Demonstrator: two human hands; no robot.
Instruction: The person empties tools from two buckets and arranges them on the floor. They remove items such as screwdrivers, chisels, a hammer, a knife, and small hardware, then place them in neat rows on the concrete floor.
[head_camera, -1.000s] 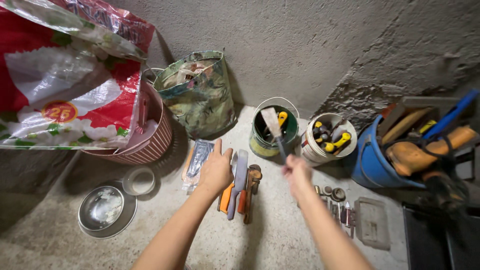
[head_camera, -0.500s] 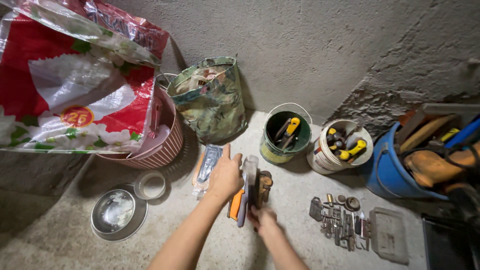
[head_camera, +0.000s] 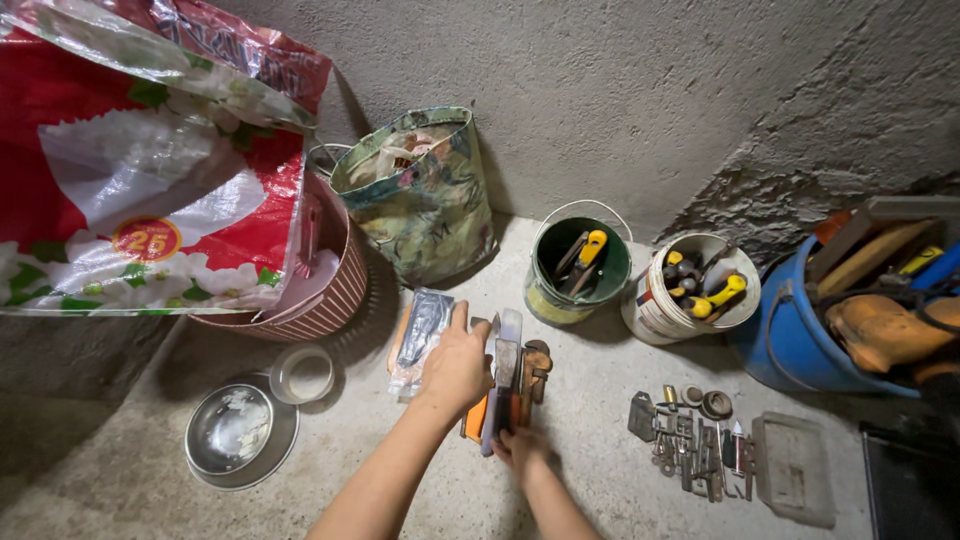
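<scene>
- Looking down from the head camera, the left hand (head_camera: 458, 368) lies flat, fingers spread, pressing on a row of hand tools (head_camera: 508, 385) laid side by side on the concrete floor (head_camera: 590, 400), near the middle of the scene.
- At the near end of that row, the right hand (head_camera: 522, 447) touches the handles; whether it grips one or only rests there, I cannot tell.
- Just left of the row lies a clear plastic packet (head_camera: 420, 340), partly under the left hand's edge.
- Farther back stand a green bucket (head_camera: 578, 270) and a white bucket (head_camera: 690, 290), both holding yellow-handled tools; a blue tub (head_camera: 790, 335) sits at the right.
- Loose metal bits (head_camera: 690, 440) and a grey tray (head_camera: 793, 468) lie to the right, apart from the row.
- A steel bowl (head_camera: 232, 432) and tape roll (head_camera: 302, 373) sit at the left, below a striped basket (head_camera: 320, 300).
- Risk, as I judge it: blades or edges among the packed tools could nick a palm pressing down, and a sideways nudge could scatter the row.
</scene>
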